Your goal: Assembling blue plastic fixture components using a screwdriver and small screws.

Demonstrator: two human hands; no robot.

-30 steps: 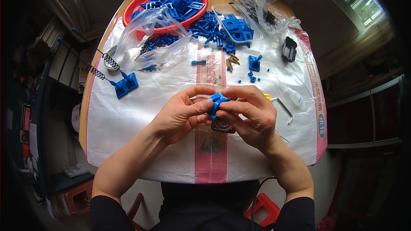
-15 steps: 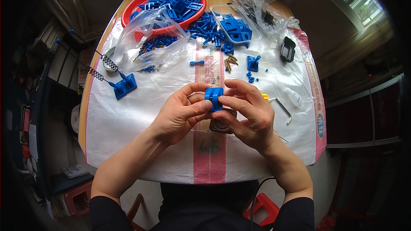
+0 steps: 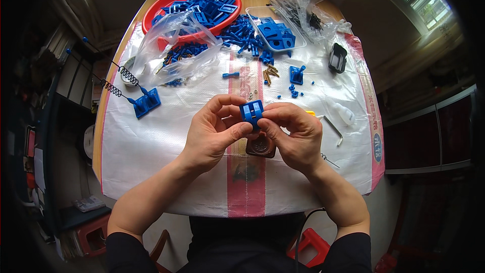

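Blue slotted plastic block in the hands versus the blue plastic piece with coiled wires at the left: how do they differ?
The blue slotted plastic block is held above the sheet by both hands' fingers; the blue plastic piece with coiled wires lies untouched on the white woven sheet. The held block carries no wires. Both are blue plastic.

A single head-worn fisheye looks steeply down, close above the table [image 3: 166, 172], edges bending outward.
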